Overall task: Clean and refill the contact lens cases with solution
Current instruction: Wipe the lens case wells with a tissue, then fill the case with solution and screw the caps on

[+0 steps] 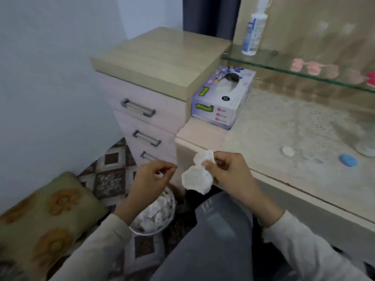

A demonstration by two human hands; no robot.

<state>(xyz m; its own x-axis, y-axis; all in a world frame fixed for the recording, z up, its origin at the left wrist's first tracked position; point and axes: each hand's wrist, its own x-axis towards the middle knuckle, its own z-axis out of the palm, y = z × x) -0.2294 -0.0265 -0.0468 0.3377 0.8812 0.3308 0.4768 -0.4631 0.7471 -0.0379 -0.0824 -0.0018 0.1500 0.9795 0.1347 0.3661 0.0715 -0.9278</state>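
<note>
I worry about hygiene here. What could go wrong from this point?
The right hand pinches the white lens case past the edge of the desk, over the floor beside the tissue-filled waste bin; a slip could dirty it. The white cap and blue cap lie loose on the desk, and a sleeve might knock them off.

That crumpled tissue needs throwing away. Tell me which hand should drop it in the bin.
Right. The right hand pinches the crumpled tissue, up and right of the bin on the floor. The left hand hangs above the bin but does not touch the tissue.
</note>
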